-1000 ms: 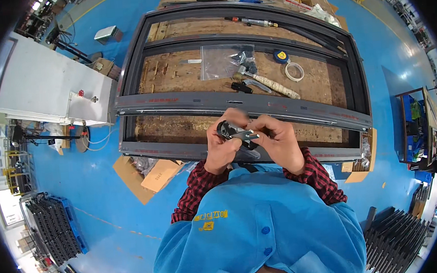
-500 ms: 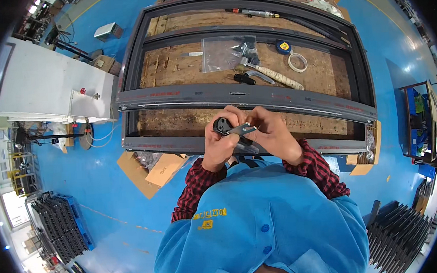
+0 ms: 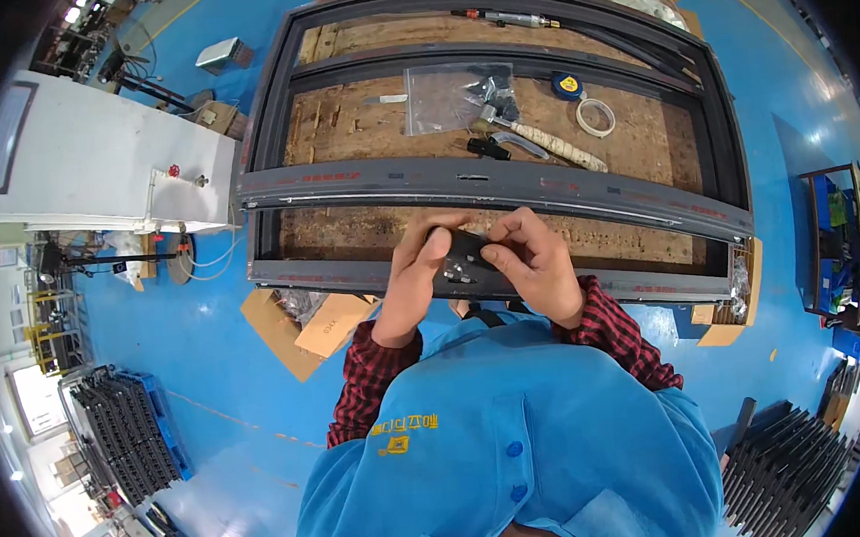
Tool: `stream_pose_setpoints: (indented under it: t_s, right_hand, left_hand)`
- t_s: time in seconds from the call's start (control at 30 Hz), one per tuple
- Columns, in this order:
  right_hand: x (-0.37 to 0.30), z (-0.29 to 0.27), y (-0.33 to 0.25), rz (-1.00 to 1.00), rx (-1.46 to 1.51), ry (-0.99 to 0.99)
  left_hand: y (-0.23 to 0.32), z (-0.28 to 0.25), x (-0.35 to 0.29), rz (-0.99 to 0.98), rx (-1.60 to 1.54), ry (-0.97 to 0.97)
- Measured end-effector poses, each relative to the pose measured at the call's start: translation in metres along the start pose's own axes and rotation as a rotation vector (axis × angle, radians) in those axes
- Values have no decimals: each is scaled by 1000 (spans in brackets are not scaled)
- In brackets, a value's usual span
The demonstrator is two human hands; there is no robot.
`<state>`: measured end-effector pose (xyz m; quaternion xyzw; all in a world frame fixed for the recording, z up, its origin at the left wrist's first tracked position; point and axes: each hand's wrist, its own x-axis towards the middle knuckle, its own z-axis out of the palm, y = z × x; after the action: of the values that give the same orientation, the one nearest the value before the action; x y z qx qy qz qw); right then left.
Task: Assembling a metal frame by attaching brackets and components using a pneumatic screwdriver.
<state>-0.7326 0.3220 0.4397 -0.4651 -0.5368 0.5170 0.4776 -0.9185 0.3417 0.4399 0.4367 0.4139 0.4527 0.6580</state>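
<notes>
Black hardware part (image 3: 464, 257), exact type unclear, is up in both hands, over the near rail and near opening of the dark grey metal frame (image 3: 415, 179). Left hand (image 3: 411, 278): thumb raised at the part's left edge, other fingers mostly hidden behind it; can't tell how tight that grip is. Right hand (image 3: 540, 267): fingers curled in, thumb and index close together at the part's right edge; contact looks likely, exact pinch too small to confirm.

Frame lies flat on the wooden workbench (image 3: 644, 152). Inside its middle opening: clear plastic bag (image 3: 435, 111) with black pieces at its right side, hammer (image 3: 557, 146) with wrapped handle just right of and below it, black-and-grey curved tool (image 3: 489, 148) beside the hammer, blue-and-yellow tape measure (image 3: 568, 86), white tape roll (image 3: 582, 121) near that. Inline power driver (image 3: 511, 17) sits in the far opening. Opened cardboard box (image 3: 335, 323) at floor level, near left.
</notes>
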Motion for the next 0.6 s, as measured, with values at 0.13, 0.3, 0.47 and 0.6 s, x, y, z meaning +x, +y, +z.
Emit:
stream_pose_setpoints:
  t_s: [0.13, 0.3, 0.47, 0.6]
  right_hand:
    - [0, -5, -3, 36, -39, -21]
    - [2, -20, 0, 276, 134, -166]
    - [-5, -27, 11, 375, 272, -241]
    - [-9, -20, 20, 303, 278, -219]
  left_hand:
    - [2, -5, -3, -124, -46, -52]
    - [6, 4, -6, -107, -63, -77]
    - [10, 6, 2, -128, 102, -115]
    - [-4, 4, 9, 44, 370, -133]
